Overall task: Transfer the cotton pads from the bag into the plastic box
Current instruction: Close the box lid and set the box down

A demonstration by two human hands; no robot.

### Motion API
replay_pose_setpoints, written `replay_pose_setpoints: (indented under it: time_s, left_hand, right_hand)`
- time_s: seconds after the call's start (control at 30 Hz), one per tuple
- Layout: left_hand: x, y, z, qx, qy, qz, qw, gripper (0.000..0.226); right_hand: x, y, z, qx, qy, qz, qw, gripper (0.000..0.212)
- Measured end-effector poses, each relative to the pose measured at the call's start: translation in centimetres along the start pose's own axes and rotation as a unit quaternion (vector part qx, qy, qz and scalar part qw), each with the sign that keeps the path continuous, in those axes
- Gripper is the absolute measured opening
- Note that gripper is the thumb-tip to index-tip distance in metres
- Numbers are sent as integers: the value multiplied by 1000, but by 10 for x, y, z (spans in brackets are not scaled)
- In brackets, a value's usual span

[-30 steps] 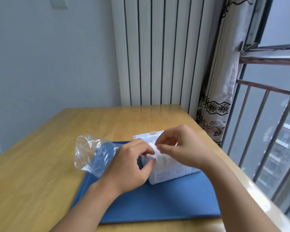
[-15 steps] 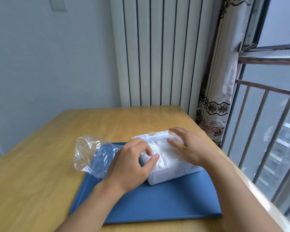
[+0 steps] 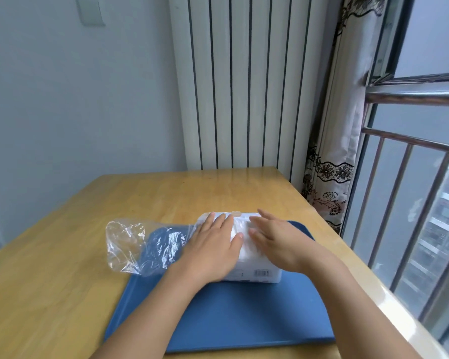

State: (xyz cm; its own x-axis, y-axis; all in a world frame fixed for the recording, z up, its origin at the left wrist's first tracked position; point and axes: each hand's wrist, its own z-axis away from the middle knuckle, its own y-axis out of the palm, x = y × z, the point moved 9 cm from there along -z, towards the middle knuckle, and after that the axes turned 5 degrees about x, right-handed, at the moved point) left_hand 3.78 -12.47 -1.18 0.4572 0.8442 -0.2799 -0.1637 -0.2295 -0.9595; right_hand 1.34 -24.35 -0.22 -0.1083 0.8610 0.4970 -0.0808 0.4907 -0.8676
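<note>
A white plastic box [image 3: 254,274] stands on a blue mat [image 3: 233,314], with white cotton pads [image 3: 241,229] showing at its open top between my hands. My left hand [image 3: 213,244] lies flat on the left half of the pads, fingers straight and pressing down. My right hand [image 3: 275,239] lies flat on the right half in the same way. A crumpled clear plastic bag [image 3: 138,244] lies just left of the box, half on the mat and half on the table. The bag looks empty.
The wooden table [image 3: 62,281] runs to a wall and a white radiator [image 3: 244,81] at the back. A patterned curtain [image 3: 340,151] and a window with metal bars [image 3: 412,203] close off the right side.
My left hand has let go of the box's near corner and flattened onto the pads. My right hand went from pinching above the box to lying flat on top.
</note>
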Motion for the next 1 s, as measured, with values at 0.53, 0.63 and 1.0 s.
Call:
replay_pose_setpoints:
  time_s: [0.53,0.63,1.0]
  left_hand:
    - [9,13,1,77,-8,-85,993,66]
    - [10,13,0,75,-11,-91,993,66]
    - [11,-2,13,-30,-62,-95,993,70]
  right_hand:
    - [20,33,-9,79,13,126,989,90]
    - [21,35,-10,83,9,112,990,96]
    - [35,20,-3,-56,-64,96,992,98]
